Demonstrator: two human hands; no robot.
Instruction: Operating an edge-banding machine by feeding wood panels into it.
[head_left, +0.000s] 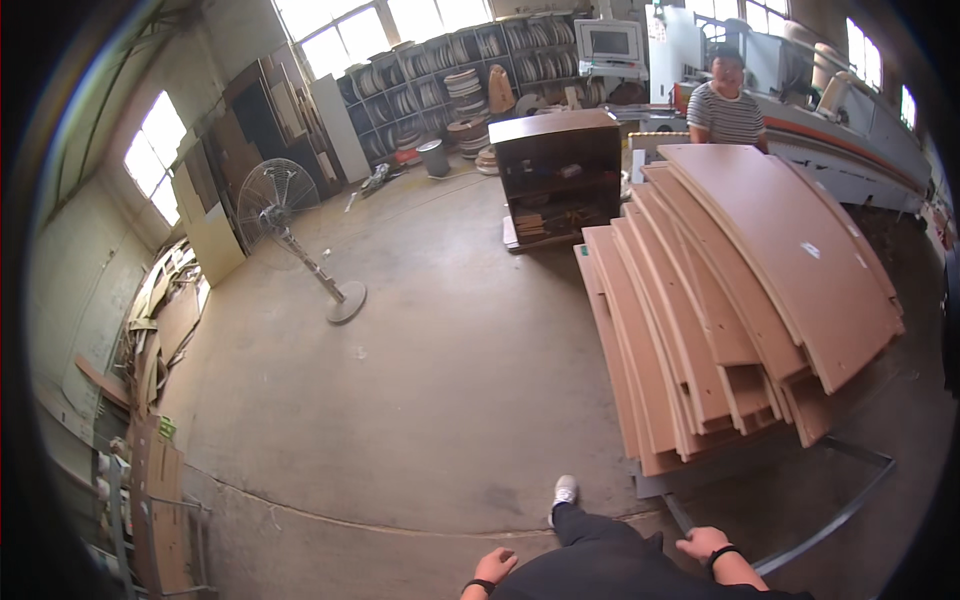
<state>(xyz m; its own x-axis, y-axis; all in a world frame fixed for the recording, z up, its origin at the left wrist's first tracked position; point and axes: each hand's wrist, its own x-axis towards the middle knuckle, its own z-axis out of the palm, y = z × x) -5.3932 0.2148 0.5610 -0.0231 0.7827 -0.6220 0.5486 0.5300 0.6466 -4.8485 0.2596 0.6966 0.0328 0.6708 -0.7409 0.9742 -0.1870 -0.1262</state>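
My right hand [703, 543], with a dark band at the wrist, is closed around the grey metal bar [679, 514] of a cart frame. Above that frame rises a large stack of reddish-brown boards [700, 310], fanned unevenly with their edges stepped. The top board carries a small white label. My left hand [495, 566] hangs low beside my dark clothing, empty, its fingers loosely bent. It also has a dark wristband. One foot in a light shoe [565, 490] is forward on the floor.
A person in a striped shirt [726, 112] stands behind the boards, near a long machine [840, 150]. A dark cabinet [556, 175] is ahead. To the left are a pedestal fan [300, 240], leaning panels [210, 230], scrap pieces and a rack [160, 510]. Coil-filled shelves [430, 90] line the back.
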